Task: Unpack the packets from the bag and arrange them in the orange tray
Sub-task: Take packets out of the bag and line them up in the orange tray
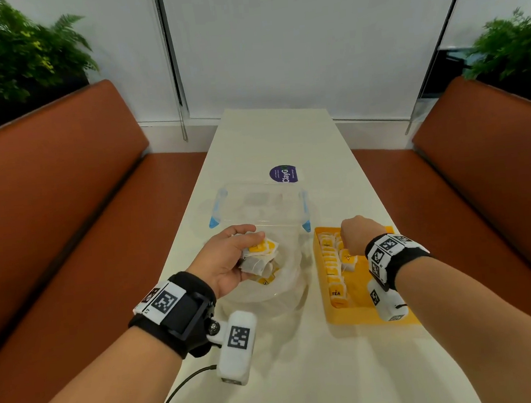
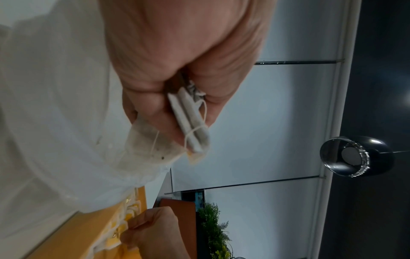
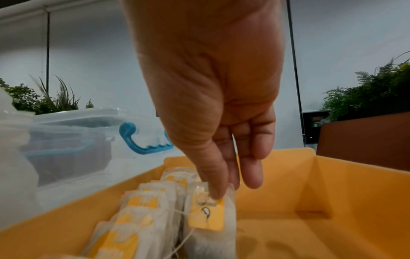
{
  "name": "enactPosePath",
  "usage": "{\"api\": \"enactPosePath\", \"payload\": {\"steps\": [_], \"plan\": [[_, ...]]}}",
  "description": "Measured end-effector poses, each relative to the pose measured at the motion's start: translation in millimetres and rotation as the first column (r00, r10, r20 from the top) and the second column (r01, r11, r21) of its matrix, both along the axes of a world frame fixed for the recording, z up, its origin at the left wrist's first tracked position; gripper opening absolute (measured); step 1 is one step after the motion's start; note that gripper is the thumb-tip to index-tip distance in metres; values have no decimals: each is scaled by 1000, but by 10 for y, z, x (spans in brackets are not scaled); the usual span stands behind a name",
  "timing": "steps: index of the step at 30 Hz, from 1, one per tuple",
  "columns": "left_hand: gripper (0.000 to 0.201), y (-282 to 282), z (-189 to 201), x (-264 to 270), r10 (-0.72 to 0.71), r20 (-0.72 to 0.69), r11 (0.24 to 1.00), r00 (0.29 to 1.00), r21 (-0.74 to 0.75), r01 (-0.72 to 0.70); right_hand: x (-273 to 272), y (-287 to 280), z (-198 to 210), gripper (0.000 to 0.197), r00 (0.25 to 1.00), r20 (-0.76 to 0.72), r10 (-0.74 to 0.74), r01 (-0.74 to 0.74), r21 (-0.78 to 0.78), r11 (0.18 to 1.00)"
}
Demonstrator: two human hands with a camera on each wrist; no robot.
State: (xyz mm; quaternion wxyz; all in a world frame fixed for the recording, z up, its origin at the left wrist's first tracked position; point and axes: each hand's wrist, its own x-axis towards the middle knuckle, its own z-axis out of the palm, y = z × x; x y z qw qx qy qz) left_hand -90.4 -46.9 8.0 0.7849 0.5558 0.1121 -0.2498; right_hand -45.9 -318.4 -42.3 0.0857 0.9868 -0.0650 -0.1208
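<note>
My left hand [image 1: 230,259] holds a small bunch of tea bags [image 1: 261,254] with yellow tags above a clear plastic bag [image 1: 284,283] on the white table. In the left wrist view its fingers [image 2: 155,108] curl round the tea bags [image 2: 193,122]. My right hand [image 1: 355,233] reaches down into the orange tray [image 1: 363,308]. There its thumb and fingers [image 3: 250,175] pinch the top of one tea bag [image 3: 208,227], upright beside a row of tea bags [image 3: 144,210] along the tray's left side. More tea bags lie inside the plastic bag.
A clear lidded container [image 1: 258,202] with blue handles stands just behind the bag and tray. A purple round sticker [image 1: 283,174] lies farther back. Brown benches [image 1: 66,218] flank the narrow table. The right half of the tray [image 3: 332,201] holds nothing.
</note>
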Motion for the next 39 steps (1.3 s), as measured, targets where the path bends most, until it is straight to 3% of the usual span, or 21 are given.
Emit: {"api": "enactPosePath", "payload": {"steps": [6,10,11,13,15,16,21,27,32,39], "plan": [[15,-35,6,-2,-5,17,1000,1000,3,5,-19,4,103,14,1000,-23,-10,11,25,1000],[11,-57,5,-6,16,9,1000,1000,-7,-16,-12,198,389,16,977,212,31,-80,227,971],[12,-64,5,-4,26,2,1000,1000,-14,-26,-31,303,496,18,965,253,65,-155,351,923],[16,-74,16,-2,38,-4,999,999,-21,-39,-135,586,717,19,949,270,163,-300,615,729],[25,-78,30,1,48,-13,999,999,-19,-48,-261,878,880,18,932,259,253,-360,739,569],[30,-82,42,4,46,-19,999,999,-21,-47,-290,982,906,20,926,252,280,-370,748,551],[45,-41,73,-13,51,-21,997,998,-57,-52,-268,1230,841,33,945,207,253,-322,724,609],[44,15,46,-27,27,-54,988,998,-148,-35,-275,1281,831,17,961,240,137,-276,822,497],[38,20,31,-43,24,39,993,999,-117,-19,-274,1263,859,10,981,193,10,-182,909,374],[38,30,-25,-5,-11,87,996,996,-87,18,-318,1231,851,11,991,118,69,-134,944,302]]}}
